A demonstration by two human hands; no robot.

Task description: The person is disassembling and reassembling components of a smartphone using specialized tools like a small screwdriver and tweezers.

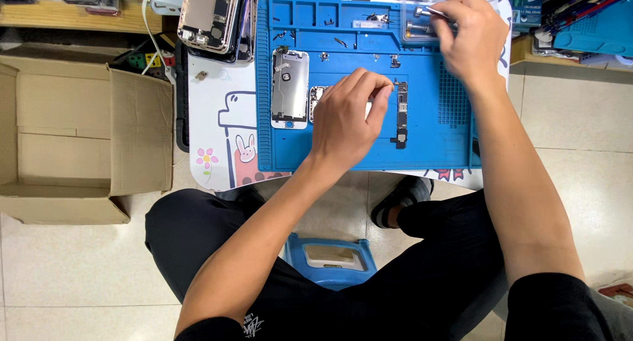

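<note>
The left hand [343, 117] rests on the blue work mat [435, 150], knuckles up, fingers curled down and drawn close together over a phone body [317, 96] of which only a silver corner shows at the hand's left edge. Whether the fingertips pinch anything I cannot tell; the grip is narrow and the pads are hidden under the hand. Just to the right of this grip, nearly touching the fingertips, lies a dark logic board [401, 113], a slim strip whose long axis runs away from the person, the broader connector end pointing back toward them. To the left of the hand, just beside the hidden phone body, a silver phone back plate [290, 87] lies flat, its long axis parallel to the board.

The right hand [469, 34] is at the far right corner of the mat, well apart from the left, its grip closed on a thin metal tool [432, 13] whose tip points left. Just under that grip sits a clear tray of metal bits [415, 30]. Small screws and brackets [343, 41] are scattered on the mat between the two hands.

Farther left of the left grip, a stack of opened phones [214, 15] lies at the bench's far edge, and an open cardboard box [72, 140] stands on the floor beside the bench.
</note>
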